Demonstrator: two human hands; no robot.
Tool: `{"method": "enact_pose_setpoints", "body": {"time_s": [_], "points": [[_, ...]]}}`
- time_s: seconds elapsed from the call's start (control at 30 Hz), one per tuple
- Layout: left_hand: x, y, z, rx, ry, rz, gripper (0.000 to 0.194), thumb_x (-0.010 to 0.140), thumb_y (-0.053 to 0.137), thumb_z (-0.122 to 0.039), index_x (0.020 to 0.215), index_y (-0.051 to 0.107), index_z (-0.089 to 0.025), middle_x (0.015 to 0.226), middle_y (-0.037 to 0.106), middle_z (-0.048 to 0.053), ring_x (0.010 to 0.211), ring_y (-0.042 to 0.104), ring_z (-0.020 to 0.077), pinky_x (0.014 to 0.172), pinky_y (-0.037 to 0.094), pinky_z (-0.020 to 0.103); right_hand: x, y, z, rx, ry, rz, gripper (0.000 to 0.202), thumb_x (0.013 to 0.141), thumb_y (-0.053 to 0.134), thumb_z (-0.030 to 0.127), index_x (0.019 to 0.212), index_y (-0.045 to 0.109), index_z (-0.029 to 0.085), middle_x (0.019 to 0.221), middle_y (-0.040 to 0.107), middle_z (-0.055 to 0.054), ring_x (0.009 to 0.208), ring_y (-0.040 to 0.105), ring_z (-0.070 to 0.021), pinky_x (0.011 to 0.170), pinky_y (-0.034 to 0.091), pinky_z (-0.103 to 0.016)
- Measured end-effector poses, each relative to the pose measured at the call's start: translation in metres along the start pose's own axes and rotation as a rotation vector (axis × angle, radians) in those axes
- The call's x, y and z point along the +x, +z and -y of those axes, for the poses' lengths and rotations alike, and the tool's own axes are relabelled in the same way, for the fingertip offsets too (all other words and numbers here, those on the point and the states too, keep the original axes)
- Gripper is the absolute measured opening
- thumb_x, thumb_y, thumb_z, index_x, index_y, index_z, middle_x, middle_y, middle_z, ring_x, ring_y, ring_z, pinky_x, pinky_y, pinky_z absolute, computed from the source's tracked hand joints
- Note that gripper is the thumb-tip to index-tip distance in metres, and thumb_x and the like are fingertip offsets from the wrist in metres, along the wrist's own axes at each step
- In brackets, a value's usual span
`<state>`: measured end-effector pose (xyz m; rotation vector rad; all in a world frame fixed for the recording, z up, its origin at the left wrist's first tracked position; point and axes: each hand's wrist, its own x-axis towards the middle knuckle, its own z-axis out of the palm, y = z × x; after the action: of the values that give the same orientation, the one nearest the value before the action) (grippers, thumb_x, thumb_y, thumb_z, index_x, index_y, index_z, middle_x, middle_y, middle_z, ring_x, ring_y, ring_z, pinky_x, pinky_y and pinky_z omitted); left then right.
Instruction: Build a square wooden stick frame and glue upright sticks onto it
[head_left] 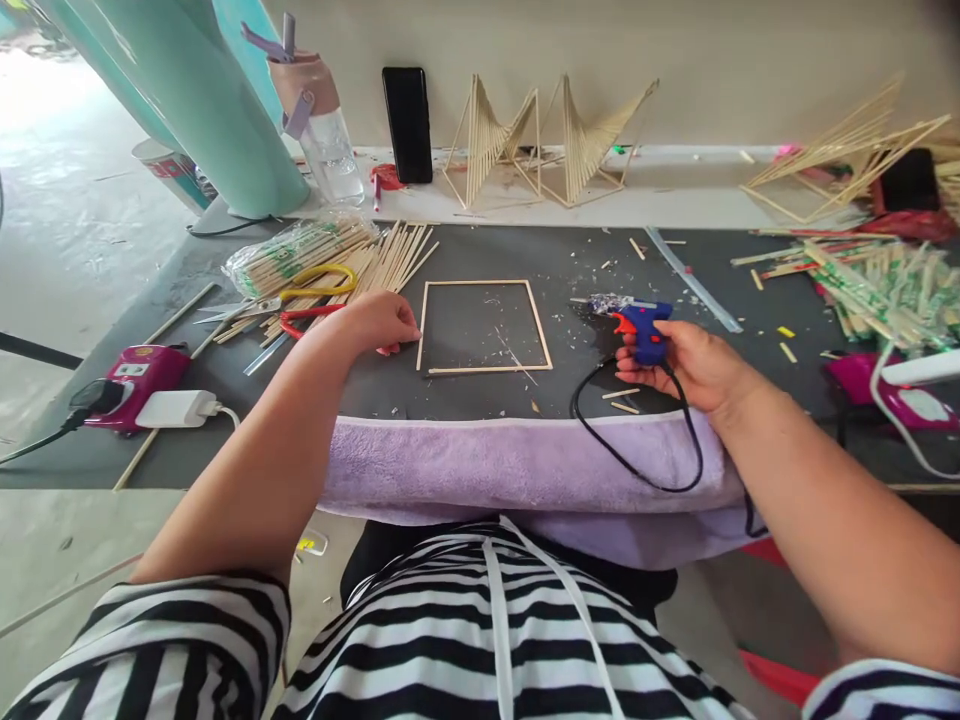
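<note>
A square frame of thin wooden sticks [480,371] lies flat on the dark tabletop in front of me. At its left side, my left hand [381,322] is closed, with the fingertips pinched against the left stick. My right hand [686,362] holds a blue glue gun [651,330] with an orange trigger, its nozzle pointing left, apart from the frame. A black cord loops from the gun down over a purple towel [525,462] at the table edge. Left of my left hand lie yellow-handled scissors [319,282] and a tool with red handles [300,322].
Loose sticks [397,255] and a wrapped bundle [300,255] lie at left, near a power adapter [142,375]. Behind stand a bottle [326,150], a phone [409,125] and stick models [491,140]. More packaged sticks [877,285] and a clear glue stick [694,280] are at right.
</note>
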<state>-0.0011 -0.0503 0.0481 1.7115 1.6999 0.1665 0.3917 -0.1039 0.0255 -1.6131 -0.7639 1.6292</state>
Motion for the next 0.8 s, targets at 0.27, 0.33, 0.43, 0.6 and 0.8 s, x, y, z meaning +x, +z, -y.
{"method": "enact_pose_setpoints", "body": {"time_s": [0.27, 0.33, 0.43, 0.6, 0.8], "points": [[-0.006, -0.014, -0.014, 0.120, 0.010, 0.050, 0.010, 0.066, 0.070, -0.013, 0.060, 0.065, -0.019, 0.050, 0.061, -0.001, 0.051, 0.060, 0.0149, 0.056, 0.044, 0.024, -0.022, 0.020, 0.021, -1.316, -0.200, -0.556, 0.014, 0.084, 0.068, 0.029, 0.073, 0.068, 0.020, 0.082, 0.072, -0.018, 0.073, 0.063, -0.0227, 0.064, 0.033, -0.041], [-0.007, -0.014, -0.013, 0.107, 0.038, 0.064, 0.008, 0.068, 0.070, -0.015, 0.063, 0.066, -0.019, 0.050, 0.061, -0.001, 0.052, 0.061, 0.0146, 0.056, 0.044, 0.023, -0.035, 0.052, 0.012, -1.500, -0.514, -0.478, 0.018, 0.092, 0.057, 0.032, 0.095, 0.072, 0.023, 0.106, 0.074, -0.014, 0.087, 0.065, -0.0235, 0.067, 0.036, -0.037], [-0.006, -0.010, -0.011, 0.152, 0.005, 0.078, 0.012, 0.071, 0.072, -0.024, 0.062, 0.066, -0.019, 0.048, 0.061, -0.001, 0.048, 0.059, 0.0142, 0.055, 0.043, 0.024, -0.050, 0.118, -0.012, -1.511, -0.888, -0.218, 0.022, 0.098, 0.049, 0.025, 0.103, 0.070, 0.024, 0.111, 0.072, -0.007, 0.093, 0.066, -0.0207, 0.069, 0.041, -0.032], [-0.010, -0.001, -0.008, 0.256, -0.019, 0.075, 0.029, 0.077, 0.071, -0.033, 0.054, 0.064, -0.019, 0.044, 0.058, 0.000, 0.047, 0.056, 0.0143, 0.057, 0.041, 0.026, -0.036, 0.196, -0.032, -1.589, -0.919, -0.004, 0.019, 0.099, 0.049, 0.020, 0.103, 0.067, 0.020, 0.111, 0.068, -0.007, 0.083, 0.066, -0.0185, 0.061, 0.038, -0.031], [-0.008, 0.009, -0.002, 0.245, 0.000, -0.018, 0.027, 0.075, 0.075, -0.039, 0.060, 0.068, -0.018, 0.048, 0.053, 0.002, 0.067, 0.063, 0.0223, 0.067, 0.043, 0.029, -0.015, 0.200, -0.038, -1.604, -0.904, 0.008, 0.019, 0.098, 0.048, 0.017, 0.100, 0.067, 0.021, 0.106, 0.068, -0.005, 0.081, 0.065, -0.0182, 0.060, 0.034, -0.032]]}}
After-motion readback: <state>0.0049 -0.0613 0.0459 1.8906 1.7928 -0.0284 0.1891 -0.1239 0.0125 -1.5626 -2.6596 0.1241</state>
